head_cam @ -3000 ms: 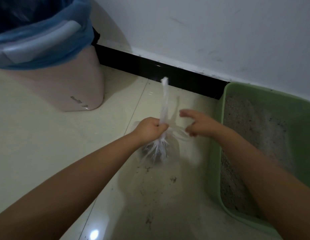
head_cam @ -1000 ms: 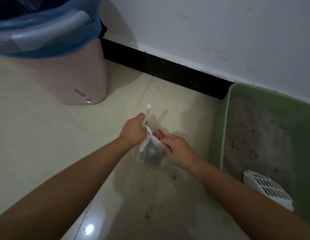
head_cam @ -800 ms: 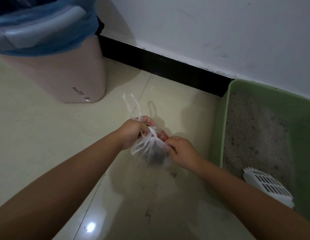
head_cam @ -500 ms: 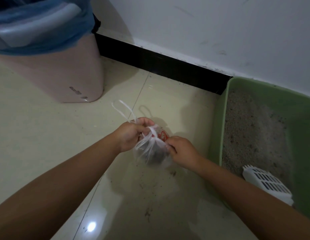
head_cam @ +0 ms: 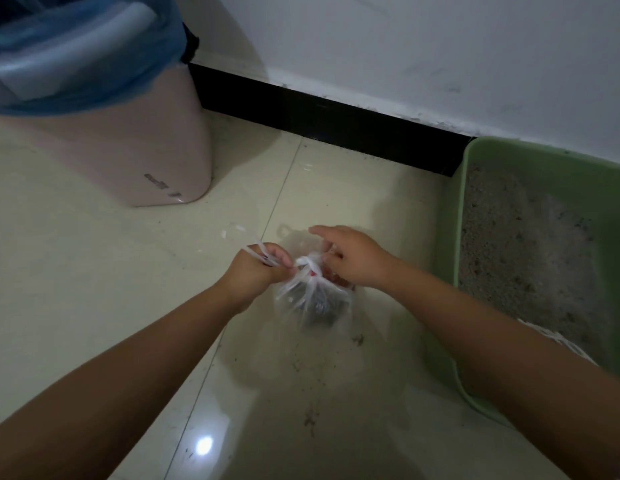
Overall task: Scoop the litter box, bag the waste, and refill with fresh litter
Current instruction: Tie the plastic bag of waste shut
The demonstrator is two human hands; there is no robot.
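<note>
A small clear plastic bag with dark waste inside sits on the tiled floor between my hands, its neck gathered into a white knot. My left hand is closed on a white handle strand that sticks out to the upper left. My right hand pinches the bag's neck from the right, index finger stretched out. The green litter box with grey litter stands at the right against the wall. Part of a white slotted scoop shows in the box, behind my right forearm.
A pink trash bin lined with a blue bag stands at the upper left. A black baseboard runs along the white wall. Scattered litter crumbs lie on the cream floor tiles below the bag.
Both hands have pulled the handle strands tighter at the bag's neck. My right hand shifted up from the bag's side to the knot, its index finger now extended.
</note>
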